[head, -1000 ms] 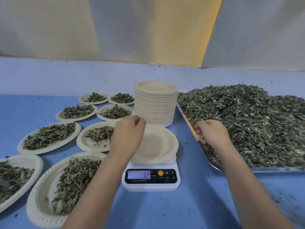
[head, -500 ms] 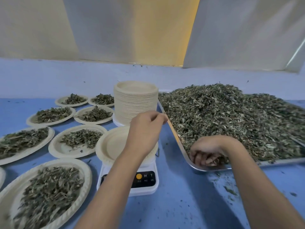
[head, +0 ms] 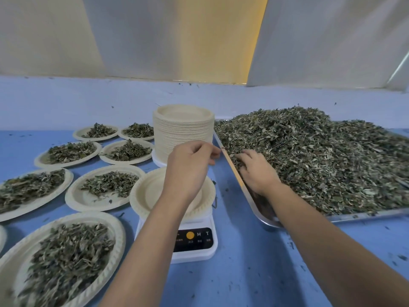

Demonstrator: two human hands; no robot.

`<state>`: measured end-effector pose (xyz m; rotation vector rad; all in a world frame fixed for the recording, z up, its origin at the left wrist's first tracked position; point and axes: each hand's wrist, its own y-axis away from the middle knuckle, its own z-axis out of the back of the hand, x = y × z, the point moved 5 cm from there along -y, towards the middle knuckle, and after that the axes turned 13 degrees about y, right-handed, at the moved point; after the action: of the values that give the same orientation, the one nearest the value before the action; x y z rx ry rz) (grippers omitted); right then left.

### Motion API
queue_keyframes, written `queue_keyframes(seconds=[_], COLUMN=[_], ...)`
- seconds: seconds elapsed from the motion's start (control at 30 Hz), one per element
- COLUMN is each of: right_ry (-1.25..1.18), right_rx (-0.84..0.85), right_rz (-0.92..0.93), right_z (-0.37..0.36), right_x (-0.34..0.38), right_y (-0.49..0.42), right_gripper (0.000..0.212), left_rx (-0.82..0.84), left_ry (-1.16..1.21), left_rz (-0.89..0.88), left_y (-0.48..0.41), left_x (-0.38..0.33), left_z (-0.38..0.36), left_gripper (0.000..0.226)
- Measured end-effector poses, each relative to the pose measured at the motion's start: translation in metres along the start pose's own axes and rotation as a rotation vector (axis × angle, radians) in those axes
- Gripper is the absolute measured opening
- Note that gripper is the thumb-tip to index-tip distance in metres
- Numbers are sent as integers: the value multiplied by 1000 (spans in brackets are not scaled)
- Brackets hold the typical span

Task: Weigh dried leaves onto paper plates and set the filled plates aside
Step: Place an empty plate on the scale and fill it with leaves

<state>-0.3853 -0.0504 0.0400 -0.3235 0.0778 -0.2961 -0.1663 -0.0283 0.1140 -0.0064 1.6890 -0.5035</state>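
Observation:
An empty paper plate [head: 150, 193] sits on a small white digital scale [head: 197, 244] in the middle of the blue table. My left hand [head: 190, 165] hovers above that plate with its fingers loosely curled and nothing visible in them. To the right, a metal tray [head: 239, 185] carries a big heap of dried leaves [head: 321, 156]. My right hand [head: 254, 171] lies palm down on the near left part of the heap, its fingertips pushed into the leaves.
A tall stack of unused paper plates [head: 183, 131] stands behind the scale. Several plates filled with leaves [head: 66, 260] spread over the left half of the table. Leaf crumbs dot the blue surface [head: 265, 273] in front of the tray.
My right hand has gone from the tray's near edge up onto the heap and spread flatter. My left hand has stayed above the plate on the scale. The view has shifted right.

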Motion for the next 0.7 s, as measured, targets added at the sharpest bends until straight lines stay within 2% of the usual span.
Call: queue_keyframes(seconds=[0.1,0.2,0.33,0.43,0.5,0.7], right_ry=[87,34,-9,94,116,217], right_rx=[262,331,245,19,-96,-152], right_rz=[75,44,0,-28,-46,-3], right_z=[-25,-31,-19,-4,2,-3], right_x=[2,0,-1,-2,-1,1], right_y=[-5,-9,-5,0,1,-2], right_gripper=[49,48,36,28,32,43], left_rx=[-10,-14,-4,-12,-7,2], left_ry=[-6,-9,-33,-41,-50,-58], left_rz=[0,2,8,10,5,8], left_y=[1,1,1,2,1,2], left_x=[1,0,1,1,0,1], left_z=[3,3,2,2,2,0], left_gripper=[32,30,30,29,29,27])
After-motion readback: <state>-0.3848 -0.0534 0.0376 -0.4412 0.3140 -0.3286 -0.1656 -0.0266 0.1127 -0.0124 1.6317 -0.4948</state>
